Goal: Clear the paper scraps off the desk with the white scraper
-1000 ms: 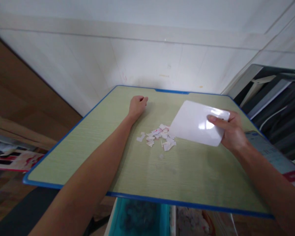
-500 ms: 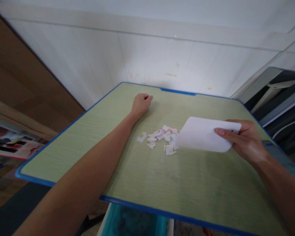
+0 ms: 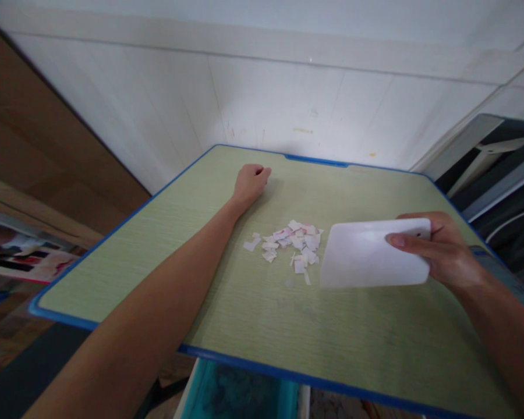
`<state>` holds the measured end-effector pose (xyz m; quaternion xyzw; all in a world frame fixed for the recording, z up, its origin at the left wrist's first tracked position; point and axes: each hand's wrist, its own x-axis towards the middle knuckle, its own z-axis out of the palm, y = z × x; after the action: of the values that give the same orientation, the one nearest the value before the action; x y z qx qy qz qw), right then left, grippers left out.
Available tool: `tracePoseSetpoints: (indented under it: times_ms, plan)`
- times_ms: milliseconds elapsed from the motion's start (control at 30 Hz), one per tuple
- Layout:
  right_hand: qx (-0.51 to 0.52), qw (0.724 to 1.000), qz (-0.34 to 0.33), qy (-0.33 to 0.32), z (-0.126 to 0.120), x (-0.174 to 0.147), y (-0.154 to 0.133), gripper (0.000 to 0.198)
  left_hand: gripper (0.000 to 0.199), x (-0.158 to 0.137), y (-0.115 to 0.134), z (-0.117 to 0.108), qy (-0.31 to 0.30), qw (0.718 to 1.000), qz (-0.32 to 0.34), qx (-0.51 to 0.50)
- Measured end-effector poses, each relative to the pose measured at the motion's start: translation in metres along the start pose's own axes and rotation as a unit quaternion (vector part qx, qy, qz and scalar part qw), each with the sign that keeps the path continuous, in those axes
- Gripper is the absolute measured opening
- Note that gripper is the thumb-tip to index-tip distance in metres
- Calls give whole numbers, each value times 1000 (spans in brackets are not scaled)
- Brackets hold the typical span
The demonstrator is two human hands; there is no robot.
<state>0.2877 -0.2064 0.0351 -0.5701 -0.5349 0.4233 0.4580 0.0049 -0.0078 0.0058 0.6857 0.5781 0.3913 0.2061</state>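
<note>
My right hand [image 3: 441,250] grips a flat white plastic scraper [image 3: 373,253] by its right end, thumb on the near face beside a small hole. The scraper's left edge is just right of a loose pile of torn paper scraps [image 3: 297,237], with a narrow gap between them. The scraps are mostly white, some with pinkish or red marks. A few pieces lie apart at the pile's left and lower sides. My left hand [image 3: 251,179] rests closed on the table beyond the pile, with no object visible in it.
The light green table [image 3: 253,314] has a blue rim and meets a white panelled wall [image 3: 279,99]. A turquoise bin [image 3: 244,393] is below the front edge. Dark and grey items [image 3: 493,157] stand beyond the right edge, and a brown wooden panel [image 3: 48,116] is at left.
My right hand has drawn the scraper slightly right and nearer, away from the scraps, tilting it. A thin strip at the pile's lower edge now shows separately. My left hand stays put.
</note>
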Motion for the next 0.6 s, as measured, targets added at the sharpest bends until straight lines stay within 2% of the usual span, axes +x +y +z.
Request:
tracePoseSetpoints:
  times_ms: [100,200,300,367,500,600]
  plan:
    - [5,1000,-24,13,2,1,1,32,35,0,0,0,-1,1000,-2,3]
    - [-11,1000,-20,-21,6,3,1,26,35,1,-1,1,-2,1000,-2,5]
    - [-34,998,-6,-48,2,2,-4,27,35,0,-1,1,2,1000,4,6]
    - [-36,999,4,-21,-5,-1,-7,30,36,0,-1,1,1,1000,6,4]
    - [-21,997,-5,72,-14,-3,-8,32,37,-1,0,0,-2,1000,0,-3]
    - [-24,998,-15,56,-11,-1,-5,28,36,0,0,0,-1,1000,-3,-1]
